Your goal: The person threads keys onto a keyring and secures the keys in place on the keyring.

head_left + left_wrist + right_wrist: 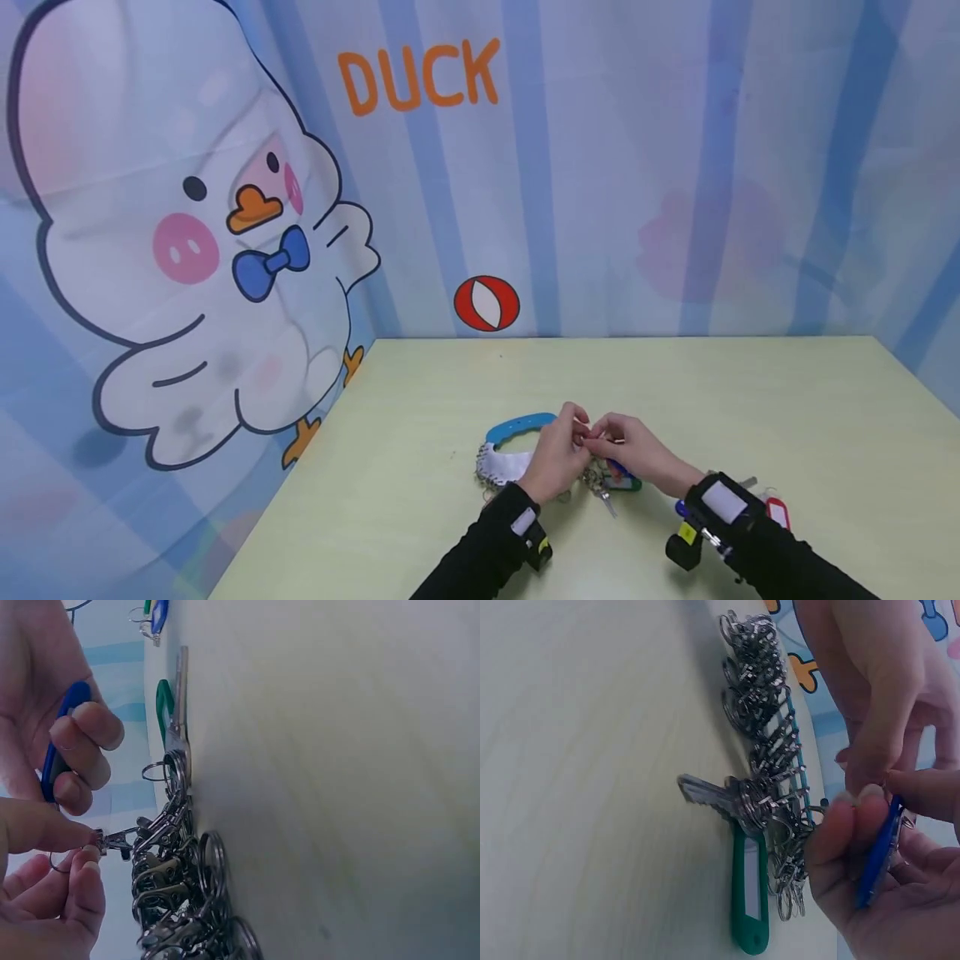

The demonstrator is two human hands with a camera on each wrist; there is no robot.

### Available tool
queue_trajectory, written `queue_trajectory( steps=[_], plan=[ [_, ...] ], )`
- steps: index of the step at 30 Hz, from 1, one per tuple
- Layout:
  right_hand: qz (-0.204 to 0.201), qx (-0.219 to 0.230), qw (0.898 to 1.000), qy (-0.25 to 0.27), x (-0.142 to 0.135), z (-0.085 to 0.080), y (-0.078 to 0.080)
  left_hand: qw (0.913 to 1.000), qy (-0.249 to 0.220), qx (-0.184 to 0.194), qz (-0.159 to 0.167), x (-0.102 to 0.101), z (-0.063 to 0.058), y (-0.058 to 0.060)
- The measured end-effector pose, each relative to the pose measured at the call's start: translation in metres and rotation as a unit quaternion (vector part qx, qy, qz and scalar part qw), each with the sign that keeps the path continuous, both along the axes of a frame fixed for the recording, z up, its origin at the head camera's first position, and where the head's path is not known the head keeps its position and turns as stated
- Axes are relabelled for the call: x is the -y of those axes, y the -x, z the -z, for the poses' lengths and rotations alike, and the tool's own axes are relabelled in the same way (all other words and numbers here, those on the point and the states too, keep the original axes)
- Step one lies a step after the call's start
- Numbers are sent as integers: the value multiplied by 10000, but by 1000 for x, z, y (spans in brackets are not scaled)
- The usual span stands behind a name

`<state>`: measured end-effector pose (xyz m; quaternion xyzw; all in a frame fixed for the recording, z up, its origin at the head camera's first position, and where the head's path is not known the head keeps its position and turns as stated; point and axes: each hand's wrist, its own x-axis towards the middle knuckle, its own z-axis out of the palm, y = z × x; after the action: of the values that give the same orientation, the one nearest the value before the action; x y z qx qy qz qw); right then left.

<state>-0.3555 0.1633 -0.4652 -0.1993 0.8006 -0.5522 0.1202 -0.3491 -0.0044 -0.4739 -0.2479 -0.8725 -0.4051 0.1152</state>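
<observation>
Pinching a small metal clip (118, 840) between nearly closed left fingers (86, 896); curling right fingers (831, 841) round a blue key tag (877, 859). Holding both above the tabletop (375, 517), near piled metal rings (759, 697) and a green key tag (750, 931).

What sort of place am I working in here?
Probably an indoor tabletop recording booth: a pale table, a creased cartoon backdrop lettered DUCK close behind it, and black devices strapped to the person's wrists.
</observation>
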Motion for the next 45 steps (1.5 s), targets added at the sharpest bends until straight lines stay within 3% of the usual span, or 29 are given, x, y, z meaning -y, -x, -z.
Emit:
queue_trajectory(
  steps=[4,9,18,39,45],
  plan=[
    [-120,-397,9989,-224,2,0,-1,9993,364,-58,24,-2,-1,1],
    [60,-716,9959,-550,3,0,-1,9975,687,85,124,-2,0,-1],
    [358,-1069,9933,-274,-2,6,-4,9986,154,483,132,7,0,0],
    [175,-316,9993,73,-11,7,-5,9980,-329,504,168,7,2,-1],
    [204,-374,9991,33,-10,8,-5,9984,-301,474,83,8,1,-1]
  ],
)
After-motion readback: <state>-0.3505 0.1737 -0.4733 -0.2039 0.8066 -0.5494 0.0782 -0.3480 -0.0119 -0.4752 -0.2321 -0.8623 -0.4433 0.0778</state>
